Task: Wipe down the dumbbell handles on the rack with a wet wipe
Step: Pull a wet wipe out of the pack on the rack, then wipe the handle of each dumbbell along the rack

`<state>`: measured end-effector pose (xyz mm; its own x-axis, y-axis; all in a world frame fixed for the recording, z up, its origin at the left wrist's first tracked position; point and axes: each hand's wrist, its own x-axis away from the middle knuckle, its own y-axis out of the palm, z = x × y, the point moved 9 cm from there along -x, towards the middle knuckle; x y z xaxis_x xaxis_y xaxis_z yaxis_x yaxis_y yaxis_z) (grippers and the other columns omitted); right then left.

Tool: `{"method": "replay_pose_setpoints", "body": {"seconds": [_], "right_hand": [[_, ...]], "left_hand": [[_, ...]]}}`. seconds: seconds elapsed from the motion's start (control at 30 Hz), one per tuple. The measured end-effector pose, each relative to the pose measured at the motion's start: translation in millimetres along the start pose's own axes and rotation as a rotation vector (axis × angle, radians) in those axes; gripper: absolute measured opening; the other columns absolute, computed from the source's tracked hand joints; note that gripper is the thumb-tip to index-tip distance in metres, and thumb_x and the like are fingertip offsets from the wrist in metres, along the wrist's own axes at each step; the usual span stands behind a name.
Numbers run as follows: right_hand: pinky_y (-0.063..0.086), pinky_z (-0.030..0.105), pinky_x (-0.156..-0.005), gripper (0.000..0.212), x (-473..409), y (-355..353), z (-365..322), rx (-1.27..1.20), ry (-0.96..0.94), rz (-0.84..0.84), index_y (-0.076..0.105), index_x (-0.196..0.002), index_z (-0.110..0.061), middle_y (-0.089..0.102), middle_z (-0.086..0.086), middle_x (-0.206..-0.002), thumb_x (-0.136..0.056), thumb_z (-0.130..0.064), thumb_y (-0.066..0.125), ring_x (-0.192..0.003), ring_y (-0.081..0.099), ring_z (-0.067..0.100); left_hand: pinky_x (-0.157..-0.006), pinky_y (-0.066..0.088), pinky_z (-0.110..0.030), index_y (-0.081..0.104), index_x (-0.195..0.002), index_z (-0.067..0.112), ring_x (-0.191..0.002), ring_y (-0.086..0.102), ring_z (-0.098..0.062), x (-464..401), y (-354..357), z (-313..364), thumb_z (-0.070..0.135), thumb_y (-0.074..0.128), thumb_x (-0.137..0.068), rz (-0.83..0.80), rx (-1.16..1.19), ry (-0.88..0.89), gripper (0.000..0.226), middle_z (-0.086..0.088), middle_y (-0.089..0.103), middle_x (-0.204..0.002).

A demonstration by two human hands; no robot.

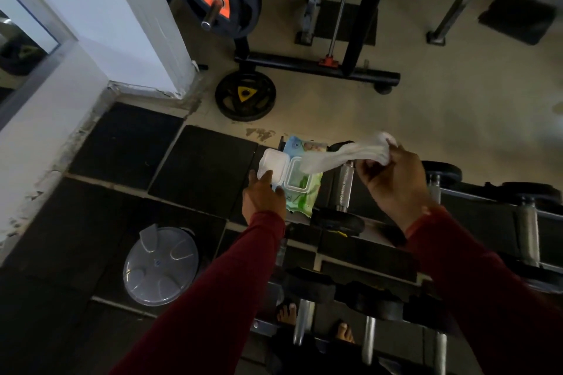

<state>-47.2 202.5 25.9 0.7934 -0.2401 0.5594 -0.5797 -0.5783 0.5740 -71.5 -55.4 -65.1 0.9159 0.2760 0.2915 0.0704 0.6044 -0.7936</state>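
Fingers of the right hand (393, 173) pinch a limp white wet wipe (338, 155), its tail reaching to the open pack (300, 189) (green-blue soft plastic, print unreadable). The left hand (262, 195) rests straight fingers on the white flip lid (272, 169). Just right lies a knurled metal dumbbell handle (345, 186) on the rack (365, 246).
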Motion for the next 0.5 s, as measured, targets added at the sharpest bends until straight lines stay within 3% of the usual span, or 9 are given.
{"method": "replay_pose_setpoints", "body": {"seconds": [0.1, 0.2, 0.3, 0.37, 0.5], "right_hand": [[0.054, 0.028, -0.088, 0.019, 23.7, -1.1, -17.7, -0.061, 0.070, -0.081, 0.062, -0.111, -0.005, 0.067, 0.012, -0.103, -0.094, -0.009, 0.054, -0.086, 0.065, 0.018], [0.053, 0.033, -0.096, 0.012, 39.8, -20.2, -33.1, 0.103, 0.094, -0.033, 0.063, -0.095, -0.003, 0.068, 0.014, -0.116, -0.089, -0.002, 0.053, -0.104, 0.065, 0.023], [0.059, 0.033, -0.089, 0.020, 39.2, -43.4, -27.7, 0.266, 0.195, -0.002, 0.064, -0.105, 0.004, 0.066, 0.019, -0.124, -0.086, 0.007, 0.058, -0.117, 0.063, 0.030], [0.062, 0.034, -0.080, 0.032, 32.6, -58.3, -12.6, 0.360, 0.289, 0.028, 0.062, -0.115, 0.005, 0.065, 0.021, -0.121, -0.084, 0.009, 0.063, -0.114, 0.064, 0.031], [0.061, 0.032, -0.078, 0.020, 14.7, -73.5, 27.2, 0.586, 0.384, 0.013, 0.064, -0.110, 0.004, 0.065, 0.021, -0.117, -0.090, 0.005, 0.062, -0.105, 0.064, 0.026]], "left_hand": [[-0.094, 0.051, -0.038, 0.054, -0.136, 0.035, -0.125, 0.047, -0.022, 18.1, -6.9, 17.8, 0.034, 0.063, -0.093, 0.042, -0.057, 0.102, 0.044, 0.007, 0.043, -0.151], [-0.094, 0.053, -0.036, 0.066, -0.126, 0.030, -0.115, 0.059, -0.021, 35.2, -4.0, 39.6, 0.032, 0.068, -0.089, 0.019, 0.073, 0.192, 0.037, 0.001, 0.064, -0.127], [-0.093, 0.054, -0.035, 0.074, -0.111, 0.028, -0.102, 0.066, -0.018, 52.1, 13.5, 60.2, 0.032, 0.071, -0.087, -0.106, 0.095, 0.312, 0.026, 0.001, 0.072, -0.109], [-0.095, 0.053, -0.034, 0.076, -0.107, 0.025, -0.100, 0.067, -0.015, 62.7, 26.8, 68.5, 0.032, 0.073, -0.086, -0.227, 0.133, 0.366, 0.023, 0.001, 0.074, -0.106], [-0.098, 0.051, -0.032, 0.075, -0.109, 0.018, -0.099, 0.067, -0.012, 78.7, 46.3, 75.6, 0.030, 0.075, -0.085, -0.429, 0.045, 0.449, 0.026, 0.000, 0.074, -0.105]]}}
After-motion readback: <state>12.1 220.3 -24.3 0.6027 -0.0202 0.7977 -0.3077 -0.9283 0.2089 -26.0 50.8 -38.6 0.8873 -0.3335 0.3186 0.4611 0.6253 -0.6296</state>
